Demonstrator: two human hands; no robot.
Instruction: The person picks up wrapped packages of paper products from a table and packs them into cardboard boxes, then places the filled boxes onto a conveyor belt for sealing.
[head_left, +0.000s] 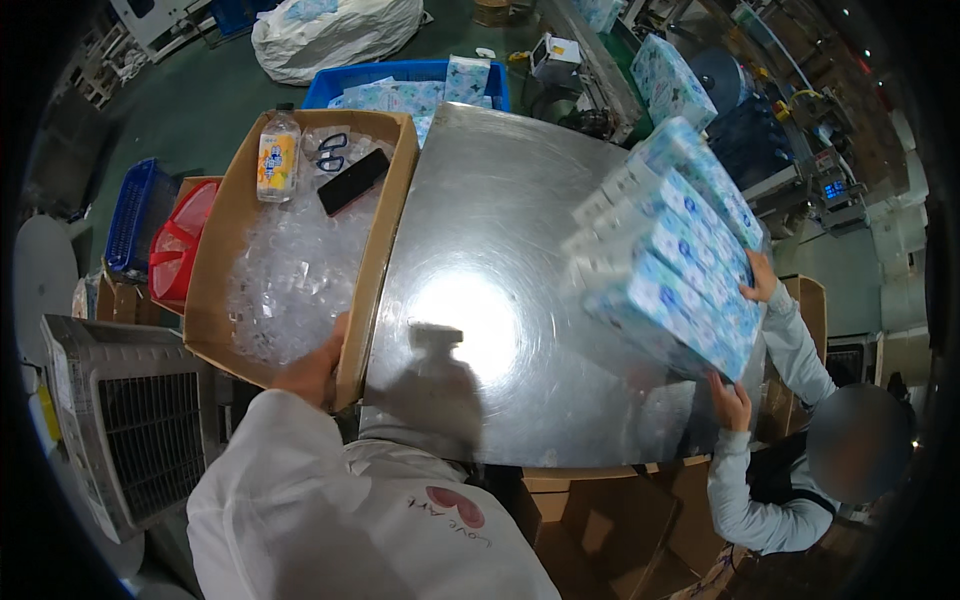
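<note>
Curling over the near rim of the cardboard box (pixel 215 270), the fingers of the left hand (pixel 318 366) grip its edge, the white sleeve reaching up from below. The box of clear plastic bags (pixel 290 280) sits beside the steel surface (pixel 480 300). The right hand is out of view. A co-worker's 2 hands steady a stack of blue tissue packs (pixel 672 250).

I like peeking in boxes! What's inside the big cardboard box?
Inside the cardboard box lie clear plastic bags, a drink bottle, blue-handled scissors and a black phone. The left hand reaches in. The bags hide the bottom.
</note>
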